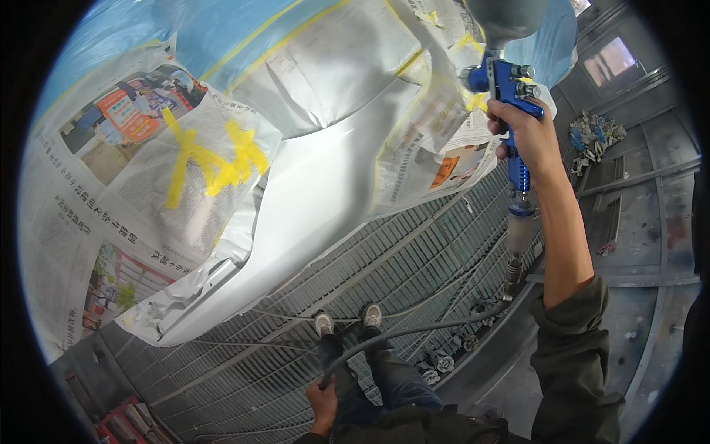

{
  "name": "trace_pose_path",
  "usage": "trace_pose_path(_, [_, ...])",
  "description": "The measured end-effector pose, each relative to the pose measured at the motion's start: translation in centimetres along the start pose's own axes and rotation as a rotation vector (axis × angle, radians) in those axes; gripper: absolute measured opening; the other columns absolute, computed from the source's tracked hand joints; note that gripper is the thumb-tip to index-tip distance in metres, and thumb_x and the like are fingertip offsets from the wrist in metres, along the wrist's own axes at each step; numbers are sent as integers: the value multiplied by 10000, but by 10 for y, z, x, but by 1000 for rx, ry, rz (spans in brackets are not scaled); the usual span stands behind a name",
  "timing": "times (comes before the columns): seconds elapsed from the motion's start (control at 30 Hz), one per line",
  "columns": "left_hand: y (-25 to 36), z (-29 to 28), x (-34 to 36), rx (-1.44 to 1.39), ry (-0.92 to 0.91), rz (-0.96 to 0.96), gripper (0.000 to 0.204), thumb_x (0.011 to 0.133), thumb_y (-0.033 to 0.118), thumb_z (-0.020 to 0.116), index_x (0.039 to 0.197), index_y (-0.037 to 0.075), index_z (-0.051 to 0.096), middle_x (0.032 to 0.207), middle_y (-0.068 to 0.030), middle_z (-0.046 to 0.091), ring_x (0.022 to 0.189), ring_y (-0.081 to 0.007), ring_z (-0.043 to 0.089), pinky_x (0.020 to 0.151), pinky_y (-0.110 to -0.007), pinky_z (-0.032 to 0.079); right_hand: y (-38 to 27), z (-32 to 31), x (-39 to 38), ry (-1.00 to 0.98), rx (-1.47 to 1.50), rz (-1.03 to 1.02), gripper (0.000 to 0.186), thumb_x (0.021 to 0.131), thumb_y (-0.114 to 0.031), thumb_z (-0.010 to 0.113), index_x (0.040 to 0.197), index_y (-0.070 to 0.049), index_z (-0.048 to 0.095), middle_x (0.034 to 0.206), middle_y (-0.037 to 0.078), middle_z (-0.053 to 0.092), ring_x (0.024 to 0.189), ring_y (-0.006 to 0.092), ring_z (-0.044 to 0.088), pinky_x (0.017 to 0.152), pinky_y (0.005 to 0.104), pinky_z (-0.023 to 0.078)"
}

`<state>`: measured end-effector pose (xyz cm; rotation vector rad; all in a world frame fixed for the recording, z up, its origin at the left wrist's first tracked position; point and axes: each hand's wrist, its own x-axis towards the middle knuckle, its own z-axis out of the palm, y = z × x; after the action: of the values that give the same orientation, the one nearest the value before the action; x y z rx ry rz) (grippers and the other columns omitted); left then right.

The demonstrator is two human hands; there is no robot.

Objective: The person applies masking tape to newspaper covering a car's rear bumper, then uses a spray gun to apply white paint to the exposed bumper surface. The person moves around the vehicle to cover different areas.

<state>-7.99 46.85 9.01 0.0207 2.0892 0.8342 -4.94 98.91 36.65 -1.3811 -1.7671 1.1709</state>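
My right hand [529,140] is wrapped round the grip of a blue paint spray gun [510,92], held upright at the upper right. On top of the gun sits a grey paint cup [504,21], cut off by the picture's edge. A dark air hose [429,325] runs from a fitting under the gun's handle down to my left hand [322,403], whose fingers are closed round it near my legs. Left of the gun lies a glossy white car body panel [307,177], its surroundings masked with newspaper [140,200] and yellow tape [211,164].
Light blue plastic sheeting [126,37] covers the far part of the car. I stand on a slatted metal grating [244,370], where more hose lies. Crumpled paper [594,140] is heaped by the grey wall at right. A red box [129,423] is at lower left.
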Motion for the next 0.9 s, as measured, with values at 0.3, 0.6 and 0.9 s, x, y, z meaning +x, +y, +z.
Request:
trace_pose_path(0.3, [-24,9,2,85,132,68,323,957,221,683,754,-30,681,536,-45,427,530,-128,321,516,-374,261,12,22,-80,-492,298,177,265,898,-121,693,1102,37,634,915,95,673,861,156,664,494,281,554])
trace_pose_path(0.6, [-25,43,-25,93,89,61,186,886,134,702,835,-44,704,575,-86,559,563,-123,440,536,-374,363,42,-2,-53,-204,40,-23,236,892,-105,658,1085,30,654,975,82,692,868,158,664,516,286,562])
trace_pose_path(0.9, [-10,59,-33,-54,264,41,322,893,205,715,735,-59,624,546,-45,430,542,-130,408,508,-350,325,47,-33,-37,2,129,-101,214,894,-121,636,1037,31,683,974,78,701,859,164,679,531,315,563])
